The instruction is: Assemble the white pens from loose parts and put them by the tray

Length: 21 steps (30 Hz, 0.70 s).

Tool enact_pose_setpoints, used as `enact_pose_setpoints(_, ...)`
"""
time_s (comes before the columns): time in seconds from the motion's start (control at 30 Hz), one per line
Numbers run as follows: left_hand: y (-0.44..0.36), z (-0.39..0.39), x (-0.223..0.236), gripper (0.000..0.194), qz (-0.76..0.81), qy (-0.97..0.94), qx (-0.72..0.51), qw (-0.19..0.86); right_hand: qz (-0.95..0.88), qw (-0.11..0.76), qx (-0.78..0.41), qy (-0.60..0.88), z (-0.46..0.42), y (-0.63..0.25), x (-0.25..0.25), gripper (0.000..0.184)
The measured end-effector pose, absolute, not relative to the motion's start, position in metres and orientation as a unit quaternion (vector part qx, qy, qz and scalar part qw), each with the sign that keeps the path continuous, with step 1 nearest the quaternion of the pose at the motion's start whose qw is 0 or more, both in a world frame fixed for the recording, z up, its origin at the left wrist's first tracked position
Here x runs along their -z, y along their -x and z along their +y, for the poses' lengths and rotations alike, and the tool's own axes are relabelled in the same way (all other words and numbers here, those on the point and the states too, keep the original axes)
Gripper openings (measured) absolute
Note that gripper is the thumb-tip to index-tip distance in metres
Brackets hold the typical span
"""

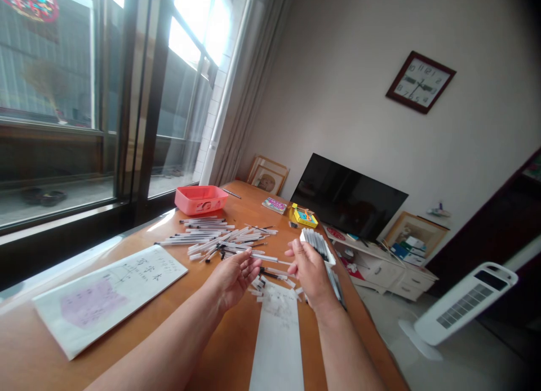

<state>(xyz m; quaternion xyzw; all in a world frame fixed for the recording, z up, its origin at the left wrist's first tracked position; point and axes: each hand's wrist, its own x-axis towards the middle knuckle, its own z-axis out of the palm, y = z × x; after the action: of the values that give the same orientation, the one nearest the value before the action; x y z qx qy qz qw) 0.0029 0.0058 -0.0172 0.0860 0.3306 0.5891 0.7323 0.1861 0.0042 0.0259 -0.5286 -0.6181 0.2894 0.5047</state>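
My left hand [237, 275] pinches one end of a slim whitish pen [267, 258] between thumb and forefinger, its other fingers loosely curled. From there the pen runs across to my right hand [310, 270], whose closed fingertips meet its thinner end. Beyond my left hand lies a loose pile of white pen barrels [207, 233], some with dark tips. Small white pen caps [257, 287] and dark pen parts [274, 274] are scattered between my hands. Just past my right hand stands a white box [331, 258] filled with grey-white pens, partly hidden by it.
A pink plastic basket [200, 200] stands at the table's far left. An exercise book [112, 295] lies left, a long white sheet [276, 340] in front of me. Beyond are a yellow box [305, 216] and a booklet [274, 205]. The table's right edge runs beside my right arm.
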Motion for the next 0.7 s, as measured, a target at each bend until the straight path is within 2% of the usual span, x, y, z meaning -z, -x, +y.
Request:
enact_pose_setpoints(0.13,-0.001,0.007,0.014,0.005,0.33,-0.075,-0.593,0.731,-0.614,0.499,-0.289,0.539,0.01,-0.198,-0.025,0.041)
enact_pose_setpoints(0.43,0.003,0.007,0.009,0.005,0.32,-0.054,-0.603,0.728,-0.654,0.372,-0.312,0.58,0.013,-0.209,-0.011,0.017)
enact_pose_setpoints(0.7,0.011,0.01,0.008,0.009,0.352,-0.087,-0.622,0.694,-0.728,0.278,-0.227,0.584,0.027,-0.208,0.033,0.012)
